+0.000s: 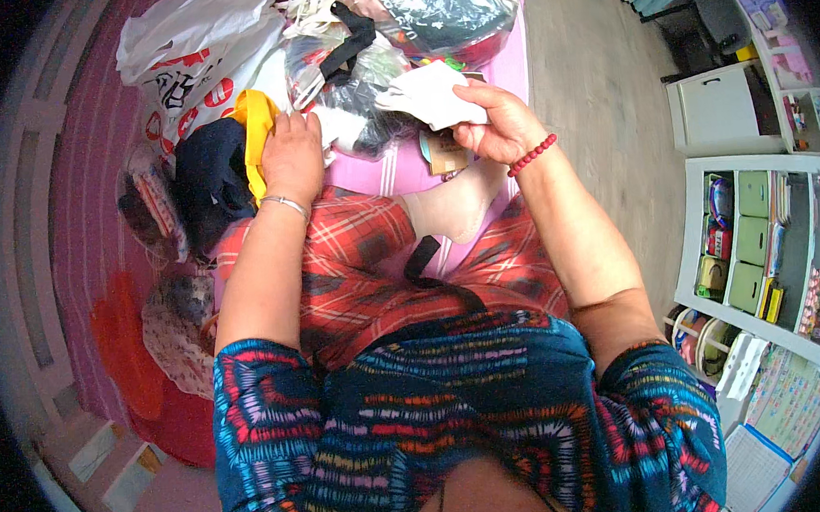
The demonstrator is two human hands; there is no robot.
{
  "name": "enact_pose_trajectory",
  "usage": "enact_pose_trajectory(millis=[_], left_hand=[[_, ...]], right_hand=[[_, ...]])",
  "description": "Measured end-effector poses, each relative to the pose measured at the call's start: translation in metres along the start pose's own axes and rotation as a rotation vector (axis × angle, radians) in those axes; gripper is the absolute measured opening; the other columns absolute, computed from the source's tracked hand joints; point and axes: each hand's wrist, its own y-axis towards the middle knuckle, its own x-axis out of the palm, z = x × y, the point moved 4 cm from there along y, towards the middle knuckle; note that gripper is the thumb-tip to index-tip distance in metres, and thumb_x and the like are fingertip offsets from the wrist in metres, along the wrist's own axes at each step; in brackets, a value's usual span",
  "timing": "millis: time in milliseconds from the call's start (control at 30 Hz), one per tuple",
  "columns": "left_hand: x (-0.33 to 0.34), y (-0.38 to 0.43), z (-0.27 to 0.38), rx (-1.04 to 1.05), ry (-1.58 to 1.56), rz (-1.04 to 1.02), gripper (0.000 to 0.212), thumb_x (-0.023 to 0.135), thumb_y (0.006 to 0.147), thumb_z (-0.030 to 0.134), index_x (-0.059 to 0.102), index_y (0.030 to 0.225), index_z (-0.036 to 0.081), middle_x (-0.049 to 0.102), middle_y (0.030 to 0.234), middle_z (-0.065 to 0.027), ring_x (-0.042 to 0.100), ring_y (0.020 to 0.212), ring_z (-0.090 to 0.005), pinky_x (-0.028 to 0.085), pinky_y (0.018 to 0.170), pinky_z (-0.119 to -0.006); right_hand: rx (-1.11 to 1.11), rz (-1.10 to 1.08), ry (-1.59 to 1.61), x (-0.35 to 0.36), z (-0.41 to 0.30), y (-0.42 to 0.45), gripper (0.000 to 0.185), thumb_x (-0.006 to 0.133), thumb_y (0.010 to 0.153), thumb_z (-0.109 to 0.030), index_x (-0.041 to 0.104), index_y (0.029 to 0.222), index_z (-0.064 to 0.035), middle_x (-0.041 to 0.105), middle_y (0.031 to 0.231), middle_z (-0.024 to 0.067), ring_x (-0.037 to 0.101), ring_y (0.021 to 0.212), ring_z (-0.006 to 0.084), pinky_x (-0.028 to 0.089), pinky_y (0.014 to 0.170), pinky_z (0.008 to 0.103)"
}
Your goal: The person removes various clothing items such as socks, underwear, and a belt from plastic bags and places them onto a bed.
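In my right hand (497, 120) is a folded white cloth item (435, 94), pinched between thumb and fingers above the pink striped bedding (370, 172). My left hand (293, 154) lies palm down at the edge of a yellow cloth band (254, 149). Beside its fingertips is another white cloth piece (340, 128); the hand hides whether it grips anything. A dark navy garment (211, 173) is heaped to the left of the yellow band. Clear plastic bags (383, 53) of clothing and a black strap (351, 41) lie beyond both hands.
A white plastic bag (194, 65) with red and black print stands at far left. My socked foot (452, 204) rests near a brown cardboard tag (446, 155). Right of the bed are wooden flooring (584, 104) and a white shelf unit (705, 238); a red cloth (130, 350) lies left.
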Motion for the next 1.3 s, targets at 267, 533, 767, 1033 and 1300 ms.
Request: enact_pose_trajectory(millis=[267, 533, 767, 1033, 1300], left_hand=[[-0.003, 0.011, -0.053, -0.471, -1.083, 0.049, 0.028, 0.058, 0.073, 0.021, 0.057, 0.090, -0.001, 0.062, 0.079, -0.0128, 0.060, 0.070, -0.0236, 0.046, 0.065, -0.033], [-0.083, 0.000, -0.033, -0.206, -2.134, -0.055, 0.034, 0.058, 0.074, 0.007, 0.048, 0.103, -0.006, 0.057, 0.093, -0.0117, 0.058, 0.083, -0.0179, 0.046, 0.074, -0.028], [-0.113, -0.003, -0.009, 0.138, -2.276, -0.313, 0.035, 0.057, 0.074, 0.010, 0.047, 0.104, -0.005, 0.057, 0.094, -0.0107, 0.057, 0.083, -0.0162, 0.046, 0.074, -0.026], [-0.082, 0.016, -0.011, -0.046, -2.408, -0.264, 0.034, 0.055, 0.077, 0.012, 0.047, 0.105, -0.005, 0.056, 0.093, -0.0109, 0.056, 0.085, -0.0180, 0.046, 0.076, -0.029], [-0.053, 0.000, -0.007, -0.345, -1.760, -0.011, 0.029, 0.056, 0.077, 0.012, 0.048, 0.103, 0.000, 0.057, 0.092, -0.0092, 0.056, 0.078, -0.0145, 0.045, 0.064, -0.024]], right_hand=[[-0.059, 0.014, 0.079, -0.020, 0.003, -0.017, 0.033, 0.055, 0.077, -0.012, 0.044, 0.107, -0.0054, 0.057, 0.091, 0.0076, 0.056, 0.071, 0.0133, 0.046, 0.050, 0.0232], [-0.569, 0.238, -1.084, -0.003, 0.001, -0.004, 0.059, 0.070, 0.058, -0.020, 0.048, 0.111, -0.0058, 0.054, 0.101, 0.0136, 0.051, 0.096, 0.0229, 0.039, 0.084, 0.0299], [-0.760, -0.218, -1.312, 0.078, -0.006, -0.016, 0.072, 0.071, 0.055, -0.010, 0.040, 0.120, -0.0074, 0.045, 0.118, 0.0073, 0.042, 0.107, 0.0167, 0.035, 0.089, 0.0289], [-0.011, -0.373, -0.657, 0.065, 0.027, -0.026, 0.038, 0.063, 0.063, 0.002, 0.054, 0.100, -0.0002, 0.060, 0.087, 0.0046, 0.055, 0.079, 0.0102, 0.044, 0.074, 0.0253], [-0.103, -0.328, -0.137, 0.046, 0.012, -0.025, 0.049, 0.060, 0.064, 0.005, 0.045, 0.110, 0.0031, 0.056, 0.101, 0.0115, 0.055, 0.092, 0.0200, 0.042, 0.084, 0.0310]])
